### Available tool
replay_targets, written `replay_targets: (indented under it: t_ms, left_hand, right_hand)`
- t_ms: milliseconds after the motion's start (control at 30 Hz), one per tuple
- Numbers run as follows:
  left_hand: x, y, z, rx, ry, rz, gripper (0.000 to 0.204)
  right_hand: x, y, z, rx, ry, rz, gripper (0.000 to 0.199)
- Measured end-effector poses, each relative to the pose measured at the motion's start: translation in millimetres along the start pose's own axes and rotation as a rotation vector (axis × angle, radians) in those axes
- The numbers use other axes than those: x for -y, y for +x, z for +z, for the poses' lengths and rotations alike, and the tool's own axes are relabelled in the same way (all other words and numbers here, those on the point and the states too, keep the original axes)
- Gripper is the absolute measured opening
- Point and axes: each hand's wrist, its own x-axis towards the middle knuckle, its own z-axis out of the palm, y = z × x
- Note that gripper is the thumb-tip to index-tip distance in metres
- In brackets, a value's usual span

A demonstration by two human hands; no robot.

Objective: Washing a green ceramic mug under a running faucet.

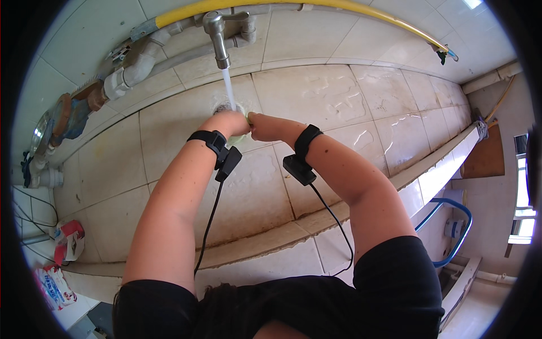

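Water runs from a metal tap [217, 40] down to my hands over a tiled basin [197, 164]. My left hand [227, 122] is bent over a pale green, roundish thing [239, 139], which it mostly hides. My right hand [264, 126] meets it from the right, with fingers closed at the thing's edge. The kind of thing cannot be made out. Both hands are close together, and the left fingers are largely hidden behind the wrist. Each wrist wears a black strap with a small box and a cable.
A yellow hose [339, 8] runs along the wall above grey pipes [135, 70] and a water meter [42, 133]. The basin's raised front ledge [265, 237] lies close to me. Packets [55, 287] stand at the lower left; a blue hose [464, 226] loops at the right.
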Motion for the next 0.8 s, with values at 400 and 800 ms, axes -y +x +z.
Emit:
replay_targets:
  t_ms: [400, 800]
  left_hand:
    - [14.1, 5.7, 4.3, 0.001, -0.079, 0.044, 0.042]
    - [1.1, -1.3, 7.1, -0.065, 0.014, -0.002, 0.034]
  right_hand:
    - [13.6, -7.3, -6.9, 0.111, 0.038, 0.079, 0.020]
    - [4.5, -8.4, 0.6, 0.032, 0.036, -0.004, 0.016]
